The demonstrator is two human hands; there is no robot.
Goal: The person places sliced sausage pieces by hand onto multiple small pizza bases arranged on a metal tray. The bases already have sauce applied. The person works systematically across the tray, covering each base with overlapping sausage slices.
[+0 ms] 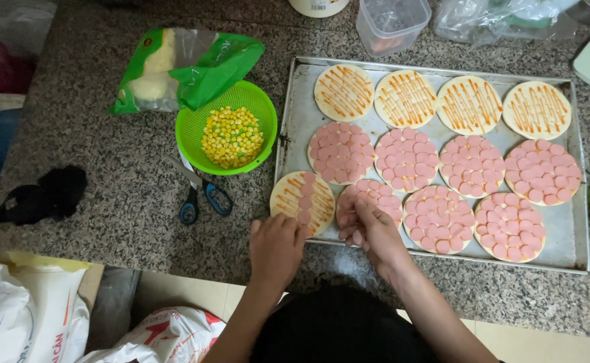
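Where tray (295, 128) rim ends, hands crowd, counter (133, 208) open

Green colander (194, 131) of corn kernels (232, 136) on speckled tabletop (93, 154), blue-handled scissors (204, 195) just beside it, green bag (184, 67) behind, black cloth (43, 196) well left, clear plastic tub (392, 23) at far edge, white sacks (26, 316) below.

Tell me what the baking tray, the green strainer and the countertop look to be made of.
Baking tray: likely aluminium or steel, going by its dull grey, scuffed sheet with a rolled rim.
Green strainer: plastic, by the look of its bright, uniform colour and slotted moulded wall; it holds corn kernels.
Countertop: probably granite or a similar stone, given its speckled grey-black grain and slightly polished surface.
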